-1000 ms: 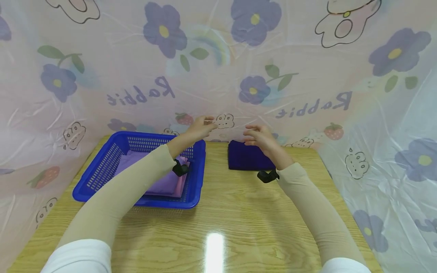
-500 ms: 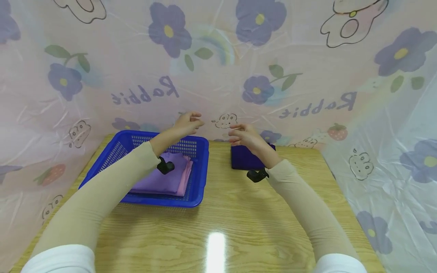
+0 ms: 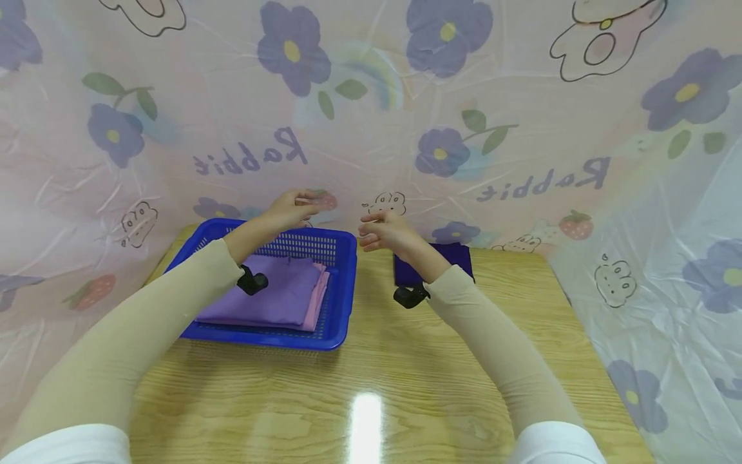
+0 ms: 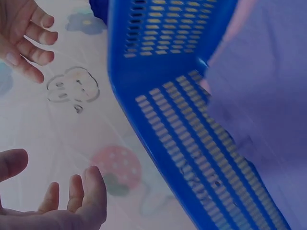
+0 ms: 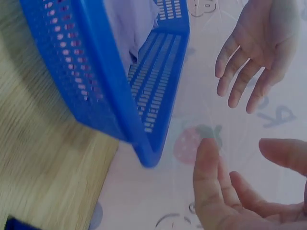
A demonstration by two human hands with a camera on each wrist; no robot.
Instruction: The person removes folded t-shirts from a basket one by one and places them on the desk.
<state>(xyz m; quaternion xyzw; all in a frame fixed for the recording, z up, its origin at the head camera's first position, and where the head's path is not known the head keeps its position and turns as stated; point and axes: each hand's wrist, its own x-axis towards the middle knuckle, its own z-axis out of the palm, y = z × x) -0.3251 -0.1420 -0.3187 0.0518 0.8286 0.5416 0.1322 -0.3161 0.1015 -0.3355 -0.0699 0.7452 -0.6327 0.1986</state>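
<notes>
Above the back rim of a blue plastic basket (image 3: 346, 303), my left hand (image 3: 288, 211) hovers with loosely bent fingers and holds nothing. To its right, my right hand (image 3: 394, 235) is raised near the basket's back right corner, also holding nothing. The palms face each other across a gap, as both wrist views show. In the basket lies a folded purple cloth (image 3: 278, 293) on top of a pink one (image 3: 320, 299). A folded dark navy cloth (image 3: 455, 258) lies on the table behind my right forearm, partly hidden by it.
A wooden table (image 3: 440, 380) carries the basket and the navy cloth. A printed curtain (image 3: 371, 148) with flowers and rabbits hangs right behind the table and along both sides. Small black wrist devices (image 3: 253, 281) sit on both wrists.
Both hands have moved left, my left one over the basket's back rim and my right one from above the navy cloth toward the basket. More of the navy and purple cloths shows.
</notes>
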